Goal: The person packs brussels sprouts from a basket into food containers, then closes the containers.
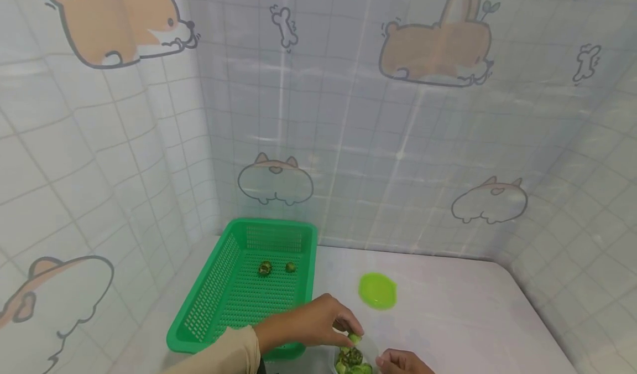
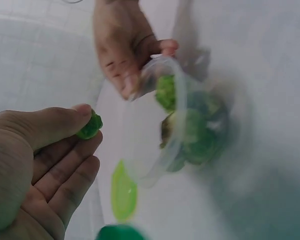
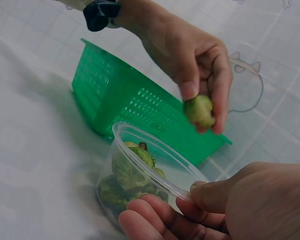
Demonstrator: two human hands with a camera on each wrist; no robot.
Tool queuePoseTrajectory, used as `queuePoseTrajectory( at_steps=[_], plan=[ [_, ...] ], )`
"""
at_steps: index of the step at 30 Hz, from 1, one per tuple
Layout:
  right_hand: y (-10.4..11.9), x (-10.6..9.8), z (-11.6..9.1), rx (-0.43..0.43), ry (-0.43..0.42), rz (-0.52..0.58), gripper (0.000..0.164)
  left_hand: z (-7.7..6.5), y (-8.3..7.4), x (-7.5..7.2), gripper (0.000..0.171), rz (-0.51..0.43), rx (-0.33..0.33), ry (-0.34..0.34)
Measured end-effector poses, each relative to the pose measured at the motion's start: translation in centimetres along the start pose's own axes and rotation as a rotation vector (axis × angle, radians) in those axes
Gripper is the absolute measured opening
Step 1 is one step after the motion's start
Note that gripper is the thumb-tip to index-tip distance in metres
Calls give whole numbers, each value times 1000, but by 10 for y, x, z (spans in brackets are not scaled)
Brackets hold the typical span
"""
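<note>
My left hand [image 1: 328, 323] pinches a small Brussels sprout [image 3: 200, 110] between thumb and fingertips, just above a clear plastic tub [image 3: 140, 170]. Several more green sprouts [image 1: 352, 358], some with browned spots, lie heaped inside that tub. On the tub's other side, my right hand [image 3: 190, 210] grips its rim with the thumb over the edge and fingers beneath. In the left wrist view the held sprout [image 2: 91, 125] is beside the tub's mouth, apart from the ones within, and the right hand [image 2: 125, 45] holds the rim from the far side.
A green slotted basket [image 1: 224, 296] stands left of the tub, with a browned sprout [image 1: 265, 268] and a smaller green one [image 1: 291, 266] on its floor. A lime-green lid [image 1: 377, 291] lies on the white table [image 1: 448, 307]. Patterned curtains [image 1: 348, 114] enclose the table.
</note>
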State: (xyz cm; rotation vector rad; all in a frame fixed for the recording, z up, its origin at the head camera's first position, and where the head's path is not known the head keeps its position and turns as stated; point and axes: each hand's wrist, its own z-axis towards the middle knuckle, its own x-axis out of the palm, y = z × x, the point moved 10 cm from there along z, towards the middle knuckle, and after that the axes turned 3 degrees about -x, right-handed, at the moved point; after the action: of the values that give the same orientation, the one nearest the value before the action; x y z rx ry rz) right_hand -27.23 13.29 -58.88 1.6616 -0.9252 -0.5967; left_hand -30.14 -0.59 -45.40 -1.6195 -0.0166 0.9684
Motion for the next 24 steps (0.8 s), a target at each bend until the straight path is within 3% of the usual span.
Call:
queuePoseTrajectory(
  at_steps=[6,14,19,24],
  plan=[
    [1,0,0,-3,-11,-10,31,4,1,19,21,222,42,33],
    [2,-1,-1,-15,-4,-18,30,6,6,31,18,461,58,36],
    [2,-2,-1,-14,-13,-29,30,7,8,36,18,550,66,37],
    [2,-1,-1,-15,5,-6,30,8,8,37,17,577,71,39]
  ],
)
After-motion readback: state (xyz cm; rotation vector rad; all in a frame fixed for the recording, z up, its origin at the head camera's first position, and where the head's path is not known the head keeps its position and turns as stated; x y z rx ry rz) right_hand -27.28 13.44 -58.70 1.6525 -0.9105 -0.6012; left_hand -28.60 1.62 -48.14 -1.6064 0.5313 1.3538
